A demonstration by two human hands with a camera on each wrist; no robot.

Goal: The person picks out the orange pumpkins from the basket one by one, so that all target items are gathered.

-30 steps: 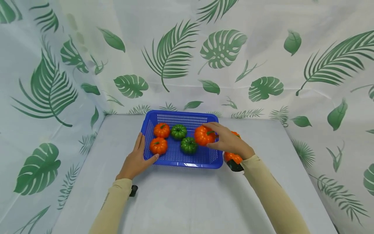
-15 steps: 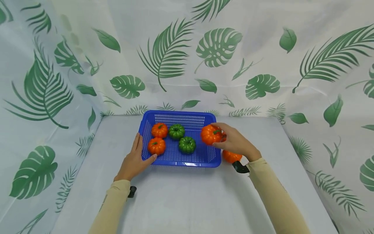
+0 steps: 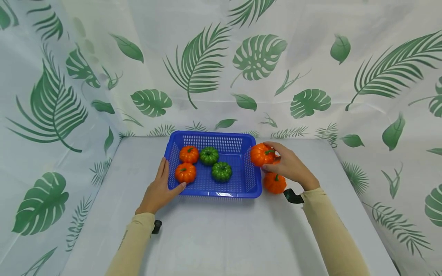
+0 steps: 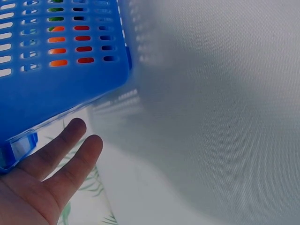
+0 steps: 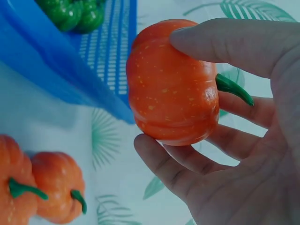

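My right hand [image 3: 293, 165] grips an orange pumpkin [image 3: 261, 155] with a green stem, over the right rim of the blue basket [image 3: 207, 193]. In the right wrist view, the thumb lies on one side of that pumpkin and the fingers curl round the other. My left hand [image 3: 156, 193] rests at the basket's front left corner, thumb over the rim. Its fingers [image 4: 75, 166] reach out straight in the left wrist view. Inside the basket sit two orange pumpkins [image 3: 185, 173] on the left and two green pumpkins [image 3: 221, 171] near the middle.
Two more orange pumpkins [image 5: 58, 187] stand on the table just right of the basket; in the head view the right hand partly covers one. A white table [image 3: 221, 237] lies under everything. Leaf-printed sheeting [image 3: 214, 115] encloses the back and sides.
My right hand has carried the orange pumpkin rightward, from above the basket's inside to its right rim. The left hand keeps its place on the basket.
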